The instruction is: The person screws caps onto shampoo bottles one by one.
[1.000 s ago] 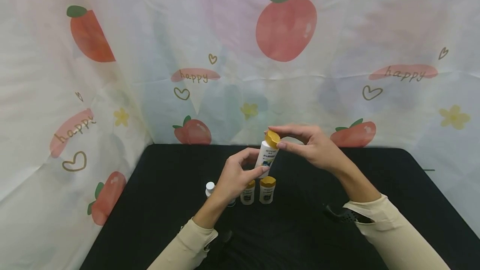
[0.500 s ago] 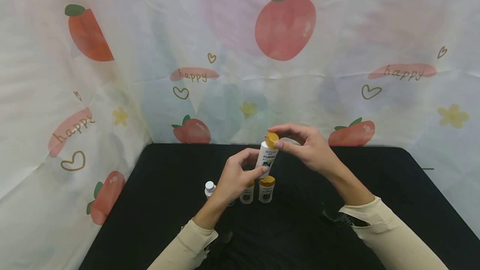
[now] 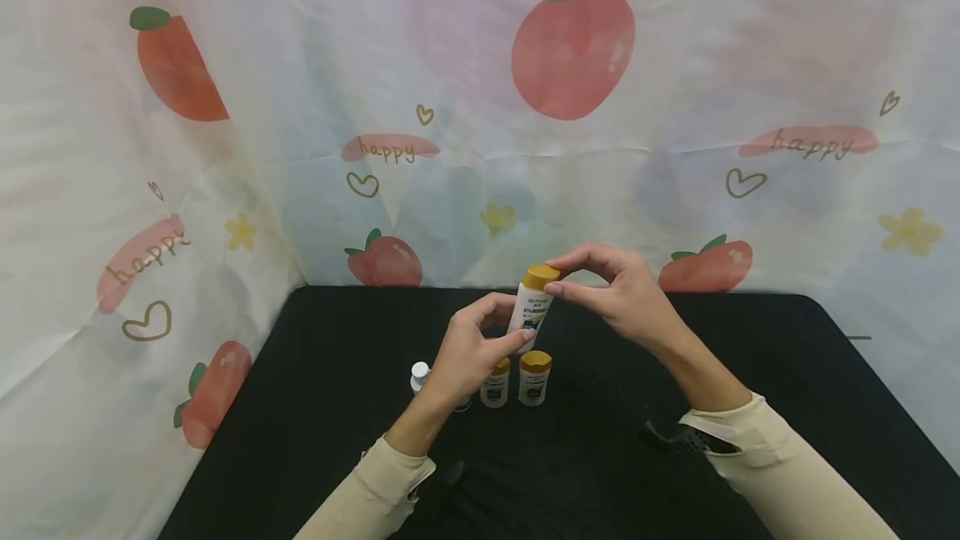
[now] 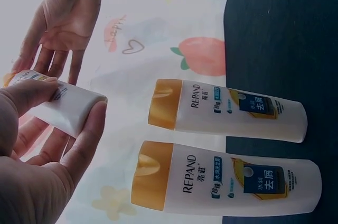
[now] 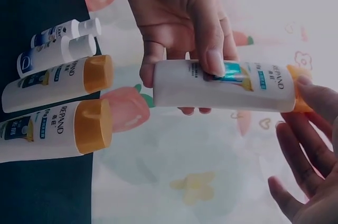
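Observation:
In the head view my left hand (image 3: 468,361) grips the white body of a shampoo bottle (image 3: 529,311) above the table, thumb across its label. My right hand (image 3: 633,294) pinches the yellow cap (image 3: 541,277) between thumb and fingers. The cap is on the bottle, which tilts slightly rightward at its top. In the right wrist view the label of the held bottle (image 5: 227,84) partly shows under the left thumb. Below the hands stand two like shampoo bottles with yellow caps, a left one (image 3: 494,390) and a right one (image 3: 533,387).
Two smaller white-capped bottles, one nearer (image 5: 55,55) and one farther (image 5: 53,34), stand beside the yellow-capped pair. The left hand partly hides them in the head view. A black cloth covers the table (image 3: 585,473). A printed fruit curtain (image 3: 465,190) hangs behind it.
The yellow cap has turned and shows a different side. My right fingers have shifted slightly on it. The held bottle has moved a little leftward; the left grip stays the same.

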`<state>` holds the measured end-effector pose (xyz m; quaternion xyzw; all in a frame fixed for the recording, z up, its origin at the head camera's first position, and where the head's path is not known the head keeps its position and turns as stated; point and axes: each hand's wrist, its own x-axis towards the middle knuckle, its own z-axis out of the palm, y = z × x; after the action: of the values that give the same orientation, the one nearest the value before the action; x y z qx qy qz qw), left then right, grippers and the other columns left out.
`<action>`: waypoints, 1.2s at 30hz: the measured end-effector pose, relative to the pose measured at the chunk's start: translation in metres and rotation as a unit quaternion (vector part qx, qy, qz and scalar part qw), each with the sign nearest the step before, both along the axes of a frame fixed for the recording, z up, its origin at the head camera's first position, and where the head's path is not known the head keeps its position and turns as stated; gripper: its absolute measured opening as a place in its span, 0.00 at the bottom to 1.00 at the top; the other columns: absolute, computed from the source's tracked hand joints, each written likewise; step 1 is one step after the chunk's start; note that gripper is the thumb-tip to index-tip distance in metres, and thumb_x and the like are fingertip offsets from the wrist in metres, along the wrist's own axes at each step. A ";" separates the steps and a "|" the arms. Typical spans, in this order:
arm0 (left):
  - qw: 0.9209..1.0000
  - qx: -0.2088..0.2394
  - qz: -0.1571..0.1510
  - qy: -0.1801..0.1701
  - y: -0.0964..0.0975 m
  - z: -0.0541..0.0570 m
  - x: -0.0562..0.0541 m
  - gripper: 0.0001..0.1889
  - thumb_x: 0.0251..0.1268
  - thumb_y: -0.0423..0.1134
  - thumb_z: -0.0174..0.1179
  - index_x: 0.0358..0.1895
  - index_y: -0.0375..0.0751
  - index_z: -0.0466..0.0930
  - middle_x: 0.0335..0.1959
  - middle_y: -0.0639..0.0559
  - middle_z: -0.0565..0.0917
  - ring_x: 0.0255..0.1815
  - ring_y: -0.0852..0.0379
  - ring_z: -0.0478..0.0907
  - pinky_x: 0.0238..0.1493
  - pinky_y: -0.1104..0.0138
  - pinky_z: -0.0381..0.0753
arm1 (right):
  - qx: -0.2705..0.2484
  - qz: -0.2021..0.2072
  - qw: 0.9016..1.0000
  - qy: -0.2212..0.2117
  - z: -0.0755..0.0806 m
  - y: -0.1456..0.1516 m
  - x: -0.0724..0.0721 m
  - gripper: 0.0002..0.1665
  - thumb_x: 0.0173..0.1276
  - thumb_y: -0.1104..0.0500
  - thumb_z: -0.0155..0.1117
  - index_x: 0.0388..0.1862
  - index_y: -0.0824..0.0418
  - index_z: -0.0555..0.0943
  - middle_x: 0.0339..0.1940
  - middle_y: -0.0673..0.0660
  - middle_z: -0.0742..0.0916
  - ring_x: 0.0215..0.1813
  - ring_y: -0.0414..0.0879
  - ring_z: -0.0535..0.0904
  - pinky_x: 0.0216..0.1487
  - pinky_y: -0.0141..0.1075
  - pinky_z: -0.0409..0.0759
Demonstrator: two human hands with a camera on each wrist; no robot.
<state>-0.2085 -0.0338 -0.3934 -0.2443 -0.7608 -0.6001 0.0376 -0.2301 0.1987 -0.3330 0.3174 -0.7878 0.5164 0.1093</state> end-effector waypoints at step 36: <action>1.000 0.009 -0.007 -0.007 0.004 -0.002 0.001 0.17 0.66 0.37 0.69 0.58 0.45 0.82 0.50 0.49 0.85 0.53 0.52 0.82 0.62 0.43 0.76 | 0.008 0.053 0.999 0.000 0.002 0.001 -0.003 0.25 0.67 0.69 0.70 0.62 0.56 0.83 0.55 0.53 0.84 0.60 0.45 0.81 0.66 0.32 0.76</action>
<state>-0.2079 -0.0301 -0.3949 -0.2449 -0.7536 -0.6093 0.0300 -0.2327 0.1998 -0.3309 0.3599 -0.7741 0.5148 0.0790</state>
